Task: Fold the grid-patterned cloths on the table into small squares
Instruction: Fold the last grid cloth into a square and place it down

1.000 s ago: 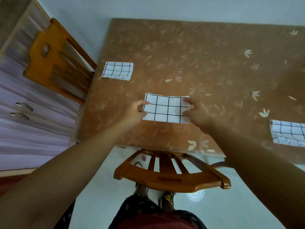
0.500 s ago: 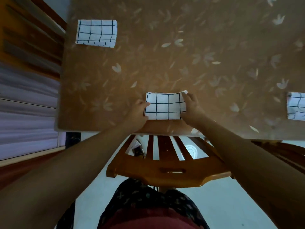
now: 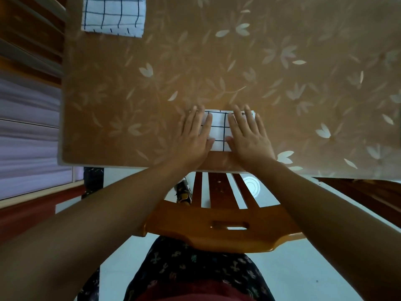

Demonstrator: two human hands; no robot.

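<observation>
A folded white cloth with a dark grid [image 3: 219, 131] lies near the table's front edge. My left hand [image 3: 194, 135] lies flat on its left part, fingers spread. My right hand [image 3: 247, 133] lies flat on its right part in the same way. Only the cloth's middle strip and far edge show between and beyond the fingers. A second folded grid cloth [image 3: 112, 15] rests at the table's far left corner, apart from both hands.
The brown table [image 3: 217, 68] has a leaf-patterned cover. A wooden chair [image 3: 217, 233] stands tucked between me and the table's front edge. Another wooden chair back [image 3: 28, 25] and pale drawers [image 3: 28, 131] are on the left.
Both hands moved from gripping the cloth's side edges to lying flat on top of it. The view has tilted down and closer; the cloth at the right is out of frame.
</observation>
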